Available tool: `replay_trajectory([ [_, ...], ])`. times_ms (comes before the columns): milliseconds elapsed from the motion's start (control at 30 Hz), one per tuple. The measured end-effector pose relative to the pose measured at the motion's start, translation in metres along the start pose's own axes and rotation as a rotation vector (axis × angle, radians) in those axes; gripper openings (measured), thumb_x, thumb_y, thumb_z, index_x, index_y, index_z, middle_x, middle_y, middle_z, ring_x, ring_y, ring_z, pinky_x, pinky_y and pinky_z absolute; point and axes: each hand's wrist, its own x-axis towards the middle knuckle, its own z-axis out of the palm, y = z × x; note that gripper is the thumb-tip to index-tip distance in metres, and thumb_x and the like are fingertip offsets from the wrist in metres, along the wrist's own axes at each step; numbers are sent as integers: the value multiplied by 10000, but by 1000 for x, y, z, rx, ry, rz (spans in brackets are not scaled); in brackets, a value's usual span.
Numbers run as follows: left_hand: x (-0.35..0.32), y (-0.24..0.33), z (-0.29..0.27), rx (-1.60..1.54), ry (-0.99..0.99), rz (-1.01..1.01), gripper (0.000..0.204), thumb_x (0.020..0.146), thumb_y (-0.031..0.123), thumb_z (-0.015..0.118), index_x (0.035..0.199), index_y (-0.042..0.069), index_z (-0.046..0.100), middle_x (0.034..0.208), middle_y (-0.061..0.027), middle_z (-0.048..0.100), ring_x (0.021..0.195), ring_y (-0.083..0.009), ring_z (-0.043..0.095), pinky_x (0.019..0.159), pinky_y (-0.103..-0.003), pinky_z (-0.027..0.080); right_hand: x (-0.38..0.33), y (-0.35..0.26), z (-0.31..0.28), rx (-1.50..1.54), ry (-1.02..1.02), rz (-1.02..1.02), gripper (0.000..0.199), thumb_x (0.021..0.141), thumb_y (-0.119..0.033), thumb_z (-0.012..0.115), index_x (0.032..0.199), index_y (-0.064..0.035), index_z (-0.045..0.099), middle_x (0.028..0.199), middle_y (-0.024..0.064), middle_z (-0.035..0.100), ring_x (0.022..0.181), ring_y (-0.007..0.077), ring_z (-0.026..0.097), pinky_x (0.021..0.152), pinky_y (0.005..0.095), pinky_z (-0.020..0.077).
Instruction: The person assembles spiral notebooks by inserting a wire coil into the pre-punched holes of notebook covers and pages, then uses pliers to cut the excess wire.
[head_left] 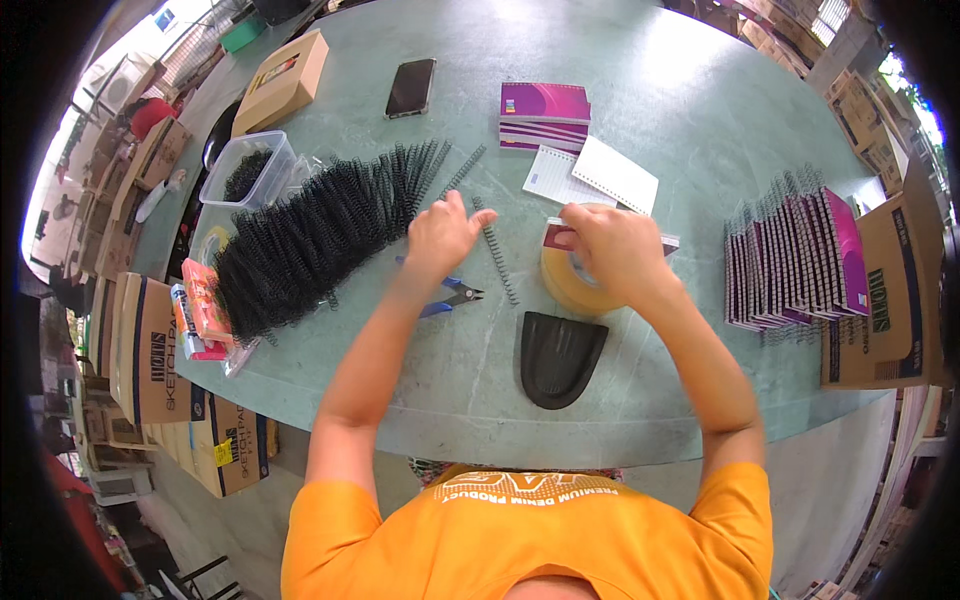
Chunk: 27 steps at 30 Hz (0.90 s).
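Observation:
My left hand (445, 232) has curled fingers, its thumb lying across a black spiral binding coil (498, 262) that slants over the table; the contact is partly hidden. Another loose coil (466, 170) runs up from beside those fingers. Blue-handled cutting pliers (456, 296) rest below the left wrist. Closed round a small purple-edged notebook (554, 233), my right hand (608, 250) hides most of it. Underneath is a wide yellowish tape roll (572, 288). Nearer to me lies a black rounded tray-like piece (560, 362).
A heap of black coils (310, 235) spreads leftward beside a clear plastic tub (283, 160). Purple notebooks (545, 103) are stacked beyond my right hand, with white ruled pages (617, 175) nearby. Coil-bound notebooks (795, 265) stand against a cardboard box (885, 290). A phone (410, 88) lies farther back.

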Motion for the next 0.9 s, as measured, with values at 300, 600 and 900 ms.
replay_trajectory([
  [300,-29,43,-13,81,-161,332,499,843,99,501,1298,-43,350,884,-260,609,826,-414,622,739,-480,506,6,2,1,-67,-40,59,200,806,-236,632,833,-49,569,692,118,643,676,299,652,556,396,491],
  [600,-46,48,-47,-711,81,318,259,913,234,573,1027,7,622,749,-123,611,626,-158,569,559,-322,456,6,2,1,5,-5,16,288,786,-338,661,802,-62,580,691,93,644,639,277,642,538,392,477],
  [900,-60,57,-36,-580,413,516,161,845,118,654,978,32,624,698,-92,590,543,-146,530,517,-273,435,3,-2,10,-15,126,14,285,796,-366,640,740,-90,599,630,76,628,596,274,629,526,389,470],
])
